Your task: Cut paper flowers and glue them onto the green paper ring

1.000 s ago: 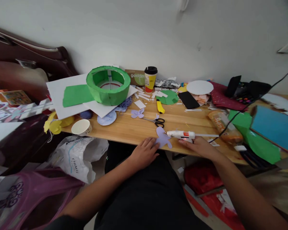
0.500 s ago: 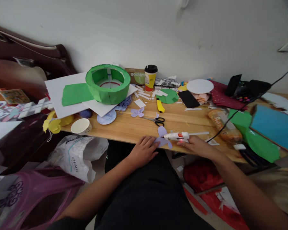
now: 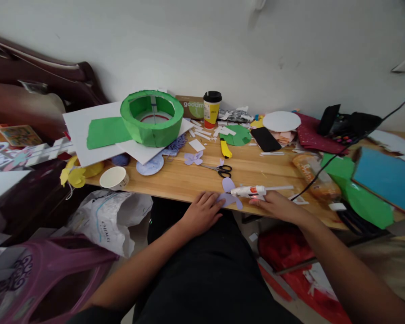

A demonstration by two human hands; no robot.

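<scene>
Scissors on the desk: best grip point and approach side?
Take the scissors by the black handle loops, coming from above on the right. They lie flat and shut, loops toward the right, blades pointing left. The loops look the bulkiest part; the thin blades sit flush on the wooden desk. The yellow cutter lies apart, behind.

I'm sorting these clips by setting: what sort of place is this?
Probably a home craft desk: a wooden table strewn with paper scraps, scissors, a green paper ring, and a glue gun under the right hand.
</scene>
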